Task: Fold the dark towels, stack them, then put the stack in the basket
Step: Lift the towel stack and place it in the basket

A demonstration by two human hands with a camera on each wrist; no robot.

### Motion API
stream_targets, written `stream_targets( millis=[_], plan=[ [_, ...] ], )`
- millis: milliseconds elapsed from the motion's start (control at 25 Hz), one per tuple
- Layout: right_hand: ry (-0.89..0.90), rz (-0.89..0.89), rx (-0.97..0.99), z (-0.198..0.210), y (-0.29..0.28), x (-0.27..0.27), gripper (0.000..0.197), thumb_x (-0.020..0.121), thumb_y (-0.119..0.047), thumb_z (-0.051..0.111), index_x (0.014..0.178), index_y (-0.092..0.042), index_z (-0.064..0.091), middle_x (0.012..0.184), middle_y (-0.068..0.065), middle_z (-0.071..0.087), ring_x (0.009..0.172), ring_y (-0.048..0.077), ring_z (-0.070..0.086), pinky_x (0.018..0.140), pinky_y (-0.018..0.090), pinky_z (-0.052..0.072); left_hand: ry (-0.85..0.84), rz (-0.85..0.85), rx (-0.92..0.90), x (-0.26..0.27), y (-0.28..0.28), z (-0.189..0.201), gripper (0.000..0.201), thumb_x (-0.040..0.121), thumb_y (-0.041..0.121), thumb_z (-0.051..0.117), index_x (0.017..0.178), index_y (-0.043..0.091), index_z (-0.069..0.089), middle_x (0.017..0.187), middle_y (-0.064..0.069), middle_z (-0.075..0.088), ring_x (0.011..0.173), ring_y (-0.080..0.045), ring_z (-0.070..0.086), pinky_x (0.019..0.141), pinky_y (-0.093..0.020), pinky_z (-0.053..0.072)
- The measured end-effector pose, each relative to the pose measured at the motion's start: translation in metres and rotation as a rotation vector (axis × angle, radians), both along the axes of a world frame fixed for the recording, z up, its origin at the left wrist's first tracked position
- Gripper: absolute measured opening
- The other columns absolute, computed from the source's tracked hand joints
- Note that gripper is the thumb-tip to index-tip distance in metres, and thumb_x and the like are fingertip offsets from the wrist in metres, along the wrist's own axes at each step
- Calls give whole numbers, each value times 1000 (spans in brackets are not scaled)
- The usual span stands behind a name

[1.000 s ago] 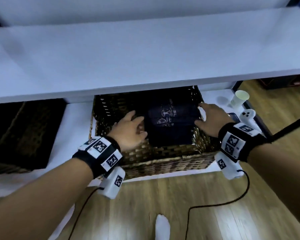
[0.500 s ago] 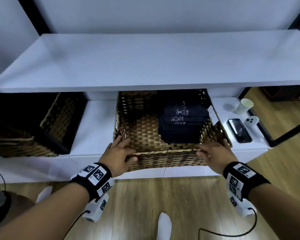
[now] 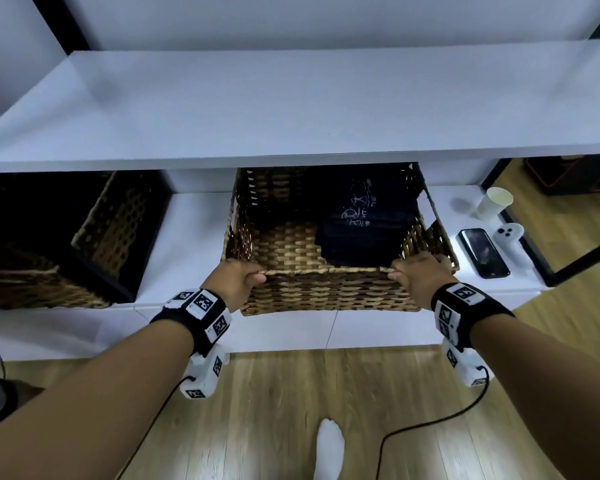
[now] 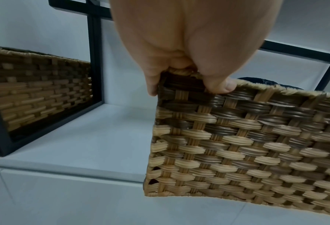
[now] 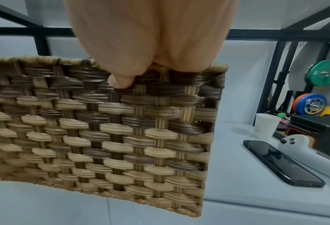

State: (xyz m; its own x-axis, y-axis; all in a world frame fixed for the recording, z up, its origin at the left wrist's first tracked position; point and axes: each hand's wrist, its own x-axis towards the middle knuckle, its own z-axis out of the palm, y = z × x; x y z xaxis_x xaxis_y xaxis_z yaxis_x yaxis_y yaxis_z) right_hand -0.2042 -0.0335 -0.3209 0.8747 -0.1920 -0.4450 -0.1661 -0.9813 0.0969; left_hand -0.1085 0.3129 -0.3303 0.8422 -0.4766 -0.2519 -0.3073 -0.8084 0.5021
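Note:
A woven wicker basket (image 3: 326, 292) sits on the low white shelf under the tabletop. Inside it, on the right side, lies a stack of folded dark towels (image 3: 364, 223) with pale printed marks on top. My left hand (image 3: 238, 277) grips the basket's front rim near its left corner, thumb outside the weave (image 4: 220, 87). My right hand (image 3: 418, 273) grips the same rim near the right corner, thumb pressed on the front wall (image 5: 121, 82). The basket's front wall (image 4: 237, 144) (image 5: 102, 129) fills both wrist views.
A second wicker basket (image 3: 94, 237) in a black frame stands to the left. On the shelf at right lie a paper cup (image 3: 492, 202), a black phone (image 3: 484, 252) and a white controller (image 3: 508, 233). The white tabletop (image 3: 291, 109) overhangs the basket. Wooden floor below.
Both hands left the towel stack inside the basket and moved back to its front rim, which they now grip. My view has pulled back and upward.

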Motion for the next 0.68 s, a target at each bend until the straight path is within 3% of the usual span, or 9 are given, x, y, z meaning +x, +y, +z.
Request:
stream_targets(
  millis=[200,360,480,600,680],
  plan=[
    [-8,-3,-9,0,-7,20,26,104,-38,28,117,-28,48,121,-2,57,126,23,36,106,47,26,-18,31,-18,17,-7,-6,21,98,30,51,99,24,70,96,-6,66,98,-25,57,85,-29,42],
    [-45,3,-4,-6,-17,29,24,103,-42,24,99,-28,43,112,-2,59,121,22,39,101,45,26,-61,28,-28,25,-15,-7,24,98,27,50,109,20,70,101,-9,64,103,-24,50,92,-31,41],
    [-95,-1,-23,-7,-22,46,26,103,-44,24,100,-29,45,111,-2,59,117,22,41,97,44,26,-95,49,-57,43,-22,-7,23,98,25,52,108,20,71,99,-8,62,100,-23,52,86,-26,38],
    [-91,-18,-21,-7,-26,65,22,103,-44,26,97,-30,42,107,-1,57,118,23,41,97,45,27,-144,19,-81,61,-30,-11,19,97,21,53,93,16,71,84,-4,60,91,-27,57,75,-24,35],
    [-72,-29,-36,-3,-27,75,20,103,-42,29,103,-29,44,114,0,57,119,25,41,99,46,29,-153,9,-70,72,-32,-14,19,97,23,53,92,19,70,82,-3,57,92,-28,57,77,-26,37]
  ],
)
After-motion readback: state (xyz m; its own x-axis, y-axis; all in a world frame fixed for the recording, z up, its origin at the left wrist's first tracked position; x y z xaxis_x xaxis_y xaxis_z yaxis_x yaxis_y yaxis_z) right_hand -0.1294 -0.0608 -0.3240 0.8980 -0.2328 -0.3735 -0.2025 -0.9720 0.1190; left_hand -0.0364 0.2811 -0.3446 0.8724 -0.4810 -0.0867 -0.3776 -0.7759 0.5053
